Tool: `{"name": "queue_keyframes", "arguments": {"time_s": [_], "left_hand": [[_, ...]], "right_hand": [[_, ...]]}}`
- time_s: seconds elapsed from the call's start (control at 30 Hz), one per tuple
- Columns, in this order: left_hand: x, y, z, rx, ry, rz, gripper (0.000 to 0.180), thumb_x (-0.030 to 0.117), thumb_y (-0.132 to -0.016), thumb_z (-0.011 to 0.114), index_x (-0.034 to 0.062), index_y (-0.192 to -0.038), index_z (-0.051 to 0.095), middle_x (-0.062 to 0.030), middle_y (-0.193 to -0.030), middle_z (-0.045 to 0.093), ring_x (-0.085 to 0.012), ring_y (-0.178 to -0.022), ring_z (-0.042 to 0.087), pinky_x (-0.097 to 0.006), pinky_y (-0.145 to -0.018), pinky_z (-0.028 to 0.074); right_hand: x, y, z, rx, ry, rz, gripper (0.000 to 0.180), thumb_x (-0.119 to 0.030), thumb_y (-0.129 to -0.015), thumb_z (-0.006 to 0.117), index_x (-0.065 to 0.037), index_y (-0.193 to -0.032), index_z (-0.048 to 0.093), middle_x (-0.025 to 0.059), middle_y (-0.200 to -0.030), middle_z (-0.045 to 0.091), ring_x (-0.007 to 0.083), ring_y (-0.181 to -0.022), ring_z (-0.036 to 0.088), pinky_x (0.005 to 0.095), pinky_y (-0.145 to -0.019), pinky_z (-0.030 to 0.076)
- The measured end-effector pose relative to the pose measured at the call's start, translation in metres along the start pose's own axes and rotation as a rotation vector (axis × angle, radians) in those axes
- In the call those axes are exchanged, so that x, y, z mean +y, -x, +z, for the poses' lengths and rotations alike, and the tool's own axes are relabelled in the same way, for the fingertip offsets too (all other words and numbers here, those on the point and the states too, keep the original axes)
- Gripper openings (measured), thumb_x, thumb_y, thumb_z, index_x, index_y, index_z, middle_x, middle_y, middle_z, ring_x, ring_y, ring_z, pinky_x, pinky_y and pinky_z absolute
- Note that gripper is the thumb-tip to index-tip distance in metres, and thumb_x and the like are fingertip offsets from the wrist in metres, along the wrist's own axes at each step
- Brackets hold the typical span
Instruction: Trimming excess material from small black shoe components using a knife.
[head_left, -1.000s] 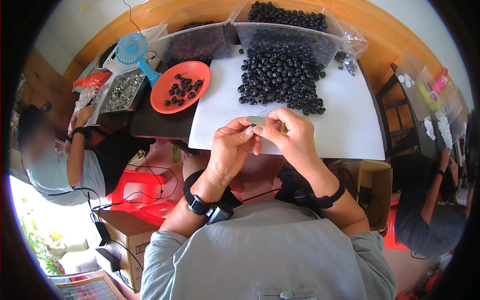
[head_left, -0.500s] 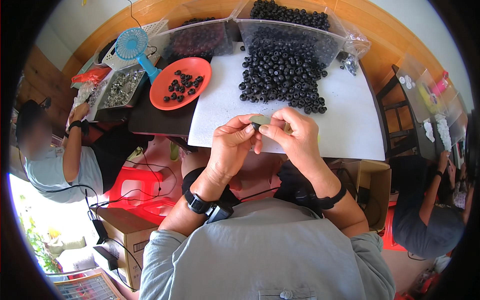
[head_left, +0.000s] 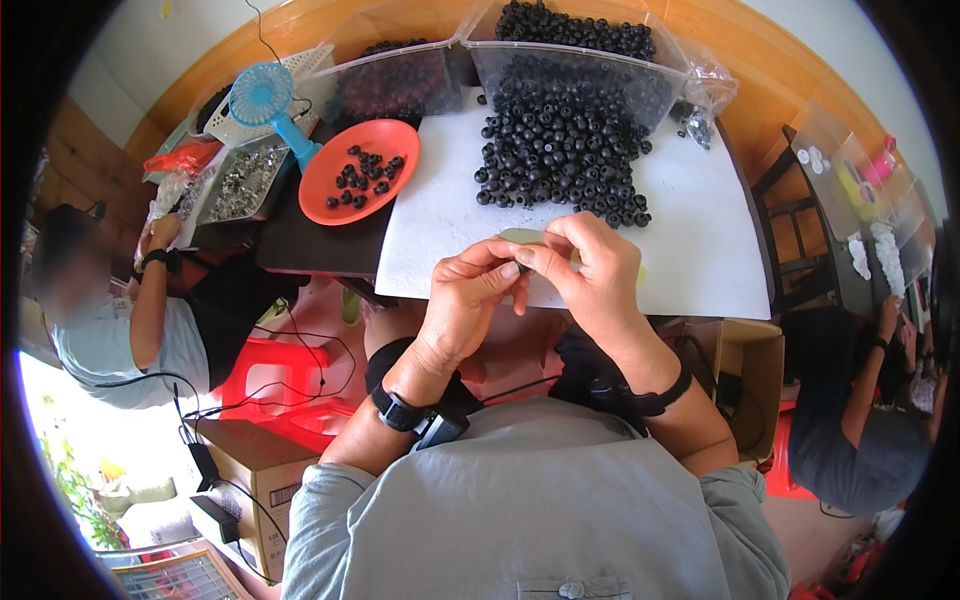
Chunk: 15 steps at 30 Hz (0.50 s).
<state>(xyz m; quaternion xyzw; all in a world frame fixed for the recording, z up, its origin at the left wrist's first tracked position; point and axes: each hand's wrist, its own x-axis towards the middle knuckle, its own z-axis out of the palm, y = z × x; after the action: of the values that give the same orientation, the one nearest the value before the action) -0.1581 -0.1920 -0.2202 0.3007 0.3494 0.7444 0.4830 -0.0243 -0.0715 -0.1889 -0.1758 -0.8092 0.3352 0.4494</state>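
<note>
Above the near part of the white sheet [head_left: 690, 235], my two hands meet at the fingertips. My left hand [head_left: 460, 295] is closed in a pinch on a small round black bead, now almost wholly hidden by the fingers. My right hand [head_left: 600, 268] grips a thin, flat grey-green piece [head_left: 522, 236] against the bead; its exact kind I cannot make out. Beyond the hands, a heap of black beads with holes [head_left: 560, 150] spreads over the sheet. An orange-red plate [head_left: 385, 135] at the left carries several similar beads.
Two clear plastic bins [head_left: 630, 90] of beads stand at the back. A blue fan [head_left: 265, 95] and a metal tray [head_left: 240, 185] of small shiny parts are to the left. One person [head_left: 150, 310] works at the left, another [head_left: 850, 440] at the right. An open carton [head_left: 750, 380] sits below the table.
My right thumb and fingers have moved slightly left over the bead, which now shows less. The grey-green piece has shifted a little with them.
</note>
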Motion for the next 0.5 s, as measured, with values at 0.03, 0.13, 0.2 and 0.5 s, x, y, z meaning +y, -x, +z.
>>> {"name": "queue_keyframes", "arguments": {"time_s": [0.03,0.13,0.2,0.5], "left_hand": [[-0.001,0.000,0.001,-0.010,-0.013,0.014,0.019,0.000,-0.100,0.063,0.0001,-0.118,0.072,-0.0115,-0.114,0.070,-0.0209,-0.089,0.065,-0.034,-0.069,0.055],[-0.001,0.000,0.003,-0.023,-0.014,0.031,0.021,0.000,-0.100,0.063,0.0001,-0.119,0.073,-0.0105,-0.112,0.069,-0.0197,-0.089,0.065,-0.032,-0.069,0.055],[-0.001,0.001,0.004,-0.026,-0.001,0.033,0.021,-0.001,-0.100,0.063,-0.0002,-0.119,0.073,-0.0096,-0.110,0.069,-0.0182,-0.089,0.064,-0.031,-0.069,0.055],[0.002,0.002,0.002,-0.005,-0.050,0.012,0.025,0.001,-0.100,0.064,-0.0030,-0.123,0.071,-0.0126,-0.109,0.069,-0.0207,-0.088,0.065,-0.033,-0.068,0.054]], "right_hand": [[0.001,-0.001,-0.001,0.050,0.095,-0.100,0.027,-0.021,-0.082,0.087,-0.006,-0.085,0.065,0.0049,-0.074,0.066,0.0205,-0.063,0.065,0.0338,-0.055,0.049],[-0.001,-0.005,-0.005,0.096,0.162,-0.187,0.026,-0.021,-0.082,0.087,-0.007,-0.083,0.065,0.0046,-0.074,0.067,0.0229,-0.063,0.065,0.0349,-0.056,0.050],[0.000,-0.003,-0.006,0.090,0.134,-0.172,0.026,-0.021,-0.081,0.087,-0.008,-0.082,0.064,0.0046,-0.074,0.066,0.0237,-0.063,0.064,0.0354,-0.057,0.050],[0.018,0.009,-0.019,0.122,0.161,-0.156,0.024,-0.017,-0.080,0.087,-0.007,-0.082,0.065,0.0040,-0.072,0.063,0.0219,-0.061,0.062,0.0353,-0.054,0.047]]}}
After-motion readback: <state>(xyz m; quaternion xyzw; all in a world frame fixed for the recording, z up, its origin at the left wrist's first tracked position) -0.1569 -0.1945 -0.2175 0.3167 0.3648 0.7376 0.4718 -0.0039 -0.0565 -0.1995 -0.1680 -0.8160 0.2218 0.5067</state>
